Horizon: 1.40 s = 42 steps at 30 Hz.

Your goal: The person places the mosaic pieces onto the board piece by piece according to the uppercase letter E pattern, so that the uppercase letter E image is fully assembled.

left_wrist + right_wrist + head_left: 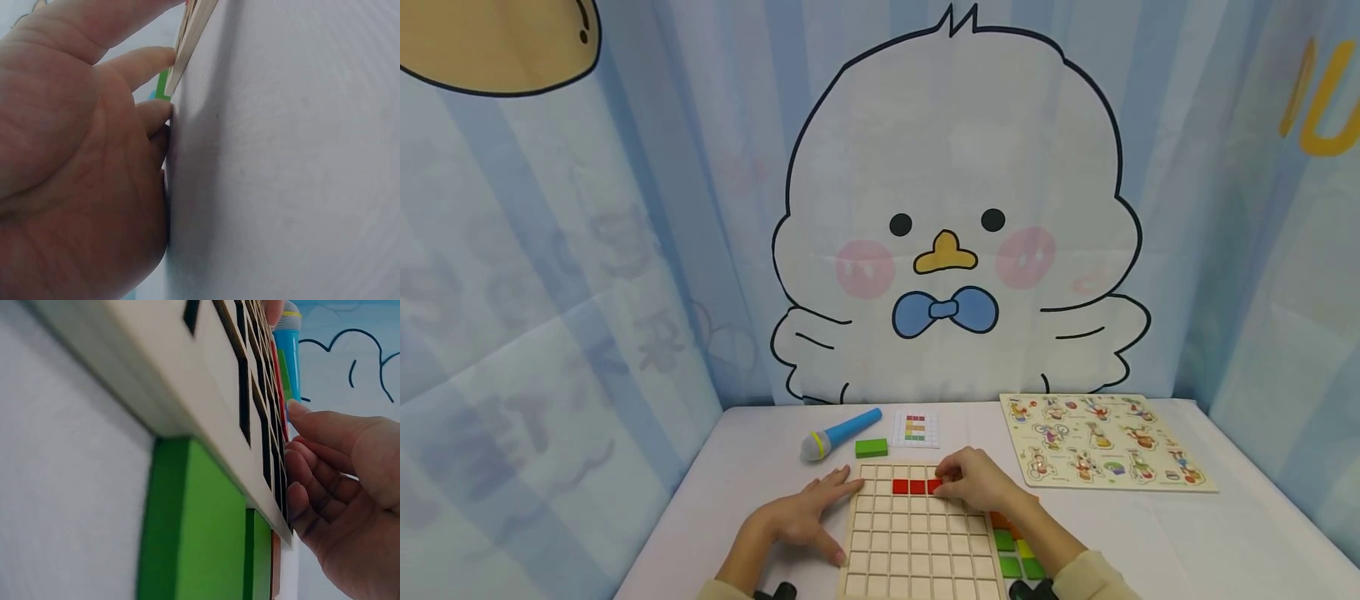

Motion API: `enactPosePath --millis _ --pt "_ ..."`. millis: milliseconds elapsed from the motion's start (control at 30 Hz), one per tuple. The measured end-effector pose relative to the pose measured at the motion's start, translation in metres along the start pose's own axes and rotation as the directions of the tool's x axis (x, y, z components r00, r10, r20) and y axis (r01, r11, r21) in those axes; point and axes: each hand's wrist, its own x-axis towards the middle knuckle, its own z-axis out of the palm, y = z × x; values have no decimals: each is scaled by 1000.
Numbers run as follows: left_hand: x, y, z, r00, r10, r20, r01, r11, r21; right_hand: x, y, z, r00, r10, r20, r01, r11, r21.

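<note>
A wooden grid board point(919, 543) lies on the white table, with red square tiles point(908, 487) in a row of its cells near the far edge. My right hand point(973, 480) bends its fingers over the rightmost red tile point(933, 485) and pinches it at the grid; the fingers partly cover it. In the right wrist view, the thumb point(312, 422) is beside the line of red. My left hand point(802, 512) is spread along the board's left edge, fingertips and thumb touching it. The left wrist view shows its palm point(87, 187) beside the board's wooden side point(190, 47).
Beyond the board are a green block point(871, 448), a blue toy microphone point(846, 429) and a pattern card point(916, 430) with coloured squares. A picture board point(1097, 442) lies at the back right. Green tiles point(1011, 567), with yellow and orange ones, sit along the grid's right side, partly under the right forearm.
</note>
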Motion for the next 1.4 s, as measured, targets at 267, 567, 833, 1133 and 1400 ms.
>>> enactPosePath --millis 267,567,833,1133,1400 --pt "0 -2 1 1000 11 2 -11 1000 9 -10 2 -17 999 14 39 -16 999 50" --pt "-3 -1 -2 1000 10 -6 -10 1000 25 -28 5 -48 999 30 -19 -28 998 61" --pt "-3 0 -1 1000 21 -5 -20 1000 18 -41 12 -64 994 81 -72 -74 993 97" --pt "-2 4 -2 1000 0 -10 0 1000 8 -54 19 -82 996 93 4 -93 991 100" --pt "-1 2 -1 1000 -10 -13 10 1000 8 -67 27 -96 991 106 85 -112 991 70"
